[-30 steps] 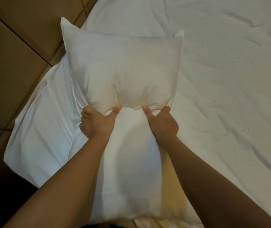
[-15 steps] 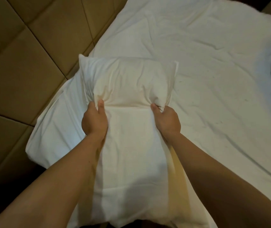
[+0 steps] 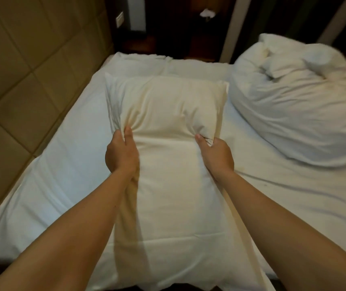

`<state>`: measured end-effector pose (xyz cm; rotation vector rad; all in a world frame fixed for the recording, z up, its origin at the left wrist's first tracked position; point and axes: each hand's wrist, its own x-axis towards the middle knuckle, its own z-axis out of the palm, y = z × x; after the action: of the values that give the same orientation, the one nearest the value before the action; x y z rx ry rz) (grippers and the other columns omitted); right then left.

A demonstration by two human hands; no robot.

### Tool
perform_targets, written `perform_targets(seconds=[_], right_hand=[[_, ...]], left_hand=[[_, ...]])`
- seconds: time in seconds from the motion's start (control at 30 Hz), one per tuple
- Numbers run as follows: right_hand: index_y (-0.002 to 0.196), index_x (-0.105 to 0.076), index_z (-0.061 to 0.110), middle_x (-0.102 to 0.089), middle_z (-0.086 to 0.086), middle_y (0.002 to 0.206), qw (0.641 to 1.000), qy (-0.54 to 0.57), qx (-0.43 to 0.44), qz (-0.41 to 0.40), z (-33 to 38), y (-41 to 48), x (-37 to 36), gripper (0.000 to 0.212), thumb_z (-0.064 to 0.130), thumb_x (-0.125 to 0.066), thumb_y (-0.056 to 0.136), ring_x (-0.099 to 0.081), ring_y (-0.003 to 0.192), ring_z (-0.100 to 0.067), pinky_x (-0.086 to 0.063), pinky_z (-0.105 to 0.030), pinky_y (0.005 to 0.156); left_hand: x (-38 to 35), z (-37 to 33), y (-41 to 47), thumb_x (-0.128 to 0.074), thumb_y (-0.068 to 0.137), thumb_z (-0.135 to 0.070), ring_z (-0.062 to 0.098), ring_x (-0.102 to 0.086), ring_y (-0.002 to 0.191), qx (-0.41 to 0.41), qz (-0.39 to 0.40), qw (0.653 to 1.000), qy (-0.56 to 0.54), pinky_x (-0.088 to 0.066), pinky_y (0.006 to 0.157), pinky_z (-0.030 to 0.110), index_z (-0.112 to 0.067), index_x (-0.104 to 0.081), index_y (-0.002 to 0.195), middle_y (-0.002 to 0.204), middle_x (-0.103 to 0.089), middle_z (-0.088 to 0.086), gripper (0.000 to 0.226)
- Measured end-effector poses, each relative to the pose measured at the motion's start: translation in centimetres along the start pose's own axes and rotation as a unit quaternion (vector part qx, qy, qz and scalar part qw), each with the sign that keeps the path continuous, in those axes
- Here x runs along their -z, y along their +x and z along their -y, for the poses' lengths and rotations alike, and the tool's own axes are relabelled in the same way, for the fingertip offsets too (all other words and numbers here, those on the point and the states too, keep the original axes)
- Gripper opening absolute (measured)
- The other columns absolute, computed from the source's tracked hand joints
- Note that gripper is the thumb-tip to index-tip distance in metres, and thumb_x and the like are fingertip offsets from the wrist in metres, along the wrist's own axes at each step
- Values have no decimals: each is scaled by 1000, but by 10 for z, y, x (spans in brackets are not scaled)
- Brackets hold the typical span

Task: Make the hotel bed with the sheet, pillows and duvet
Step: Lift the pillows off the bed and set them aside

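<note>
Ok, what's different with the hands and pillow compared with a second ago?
Both hands slid apart along the near edge of the pillow. The left hand and right hand now bunch the pillowcase at its near corners instead of near the middle. The view tilted up, revealing the crumpled duvet. Both hands keep gripping, and the pillow is still partly inside the case.

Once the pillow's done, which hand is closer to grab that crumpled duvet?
Probably the right hand: it grips the pillow on the side facing the duvet, heaped at the right. The left hand grips the opposite side, nearer the padded headboard.
</note>
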<state>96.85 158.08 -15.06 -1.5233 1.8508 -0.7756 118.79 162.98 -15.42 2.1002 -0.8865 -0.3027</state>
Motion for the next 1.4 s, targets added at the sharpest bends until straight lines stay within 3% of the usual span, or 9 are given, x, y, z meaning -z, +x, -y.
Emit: perform_targets(seconds=[0.2,0.5,0.67,0.87,1.0,1.13,1.23,1.4], right_hand=[[95,-66,16,-68,-4,90,994,18,-13,-103,-69,-37,159,60,72,-49,81,-62,82,-28,-54,-39,74],[95,-65,16,-66,-5,92,968,33,-53,-243,-172,-97,347,57,69,-54,81,-61,85,-28,-51,-36,72],[93,-67,17,-68,-3,90,954,41,-74,-289,-227,-94,421,55,69,-56,80,-62,82,-25,-54,-36,72],[92,-64,18,-66,-2,88,946,37,-88,-311,-283,-46,491,51,67,-58,80,-62,79,-24,-50,-32,67],[89,-64,18,-68,-5,91,943,22,-91,-320,-317,8,540,48,65,-60,80,-63,83,-27,-55,-40,75],[91,-65,17,-67,-5,92,944,5,-82,-320,-341,62,588,49,64,-59,81,-62,82,-27,-54,-38,73],[92,-65,17,-67,-4,91,944,1,-81,-319,-361,99,617,52,67,-58,80,-63,82,-27,-54,-39,73],[94,-66,14,-67,-7,93,951,18,-62,-303,-401,173,662,49,62,-61,81,-63,84,-28,-53,-37,71]], left_hand=[[-27,-102,-121,-26,99,-55,31,-58,89,-71,52,992,-86,-46,77,37,-12,-53,97,97,-64,10,52],[-88,-223,-283,-26,101,-51,17,-47,86,-163,152,959,-175,-37,78,30,-11,-56,111,108,-62,8,51],[-145,-273,-339,-25,99,-55,29,-57,109,-187,203,941,-195,-44,93,38,-12,-55,123,122,-61,9,57],[-231,-336,-380,-26,100,-51,32,-55,113,-193,232,930,-209,-42,95,38,-11,-56,123,123,-61,12,55],[-293,-386,-401,-28,101,-50,31,-56,106,-178,241,930,-211,-40,85,35,-10,-57,114,116,-62,12,52],[-348,-435,-414,-26,100,-53,32,-55,113,-162,237,934,-213,-43,95,40,-10,-54,127,124,-60,12,58],[-378,-469,-425,-26,101,-50,32,-53,115,-163,228,938,-204,-40,93,37,-8,-53,127,126,-59,13,56],[-437,-519,-440,-28,102,-48,22,-52,96,-151,207,943,-211,-33,79,29,-7,-56,115,115,-61,12,51]])
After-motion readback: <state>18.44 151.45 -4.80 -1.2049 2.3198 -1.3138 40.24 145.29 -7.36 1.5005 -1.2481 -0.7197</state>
